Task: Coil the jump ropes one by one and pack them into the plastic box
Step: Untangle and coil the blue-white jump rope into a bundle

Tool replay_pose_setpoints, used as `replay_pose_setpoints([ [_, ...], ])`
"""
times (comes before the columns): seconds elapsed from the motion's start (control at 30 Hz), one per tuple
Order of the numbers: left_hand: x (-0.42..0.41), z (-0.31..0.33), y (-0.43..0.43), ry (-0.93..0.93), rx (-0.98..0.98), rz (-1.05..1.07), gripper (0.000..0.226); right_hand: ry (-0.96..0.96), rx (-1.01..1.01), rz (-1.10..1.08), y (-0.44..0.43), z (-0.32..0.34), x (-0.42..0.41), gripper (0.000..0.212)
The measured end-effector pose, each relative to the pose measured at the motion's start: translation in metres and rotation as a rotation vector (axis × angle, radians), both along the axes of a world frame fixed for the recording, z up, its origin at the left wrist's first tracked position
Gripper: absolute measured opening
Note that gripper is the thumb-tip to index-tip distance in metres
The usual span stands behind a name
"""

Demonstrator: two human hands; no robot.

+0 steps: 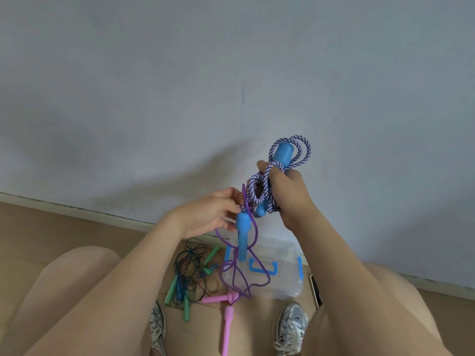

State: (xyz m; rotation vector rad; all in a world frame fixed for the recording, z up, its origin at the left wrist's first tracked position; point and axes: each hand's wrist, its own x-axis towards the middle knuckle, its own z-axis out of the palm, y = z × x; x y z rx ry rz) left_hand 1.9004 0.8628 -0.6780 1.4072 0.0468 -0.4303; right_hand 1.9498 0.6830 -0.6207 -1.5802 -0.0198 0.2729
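Head view: striped rope (259, 186) looped around blue handle (282, 153).

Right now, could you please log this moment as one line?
right hand: grips coiled striped rope | left hand: pinches purple cord beside coil | plastic box: lid on

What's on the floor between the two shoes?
One pink handle, lying lengthwise between the left shoe and the right shoe and touching neither. The rest is bare floor. This shows in the head view.
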Motion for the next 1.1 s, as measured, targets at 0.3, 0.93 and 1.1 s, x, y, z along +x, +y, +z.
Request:
replay_pose_setpoints([
  [0.3,0.001,-0.019,0.017,-0.297,0.989,0.108,0.027,-0.149,0.127,-0.307,-0.007,0.008,0.003,0.02],
  [0.93,-0.001,0.013,-0.004,-0.19,0.455,-0.022,0.038,0.099,0.322,0.057,-0.003,-0.004,0.009,0.036],
  [1.1,0.003,0.018,0.002,-0.032,0.373,0.416,0.015,-0.011,0.115,0.065,-0.002,-0.006,0.008,0.017],
])
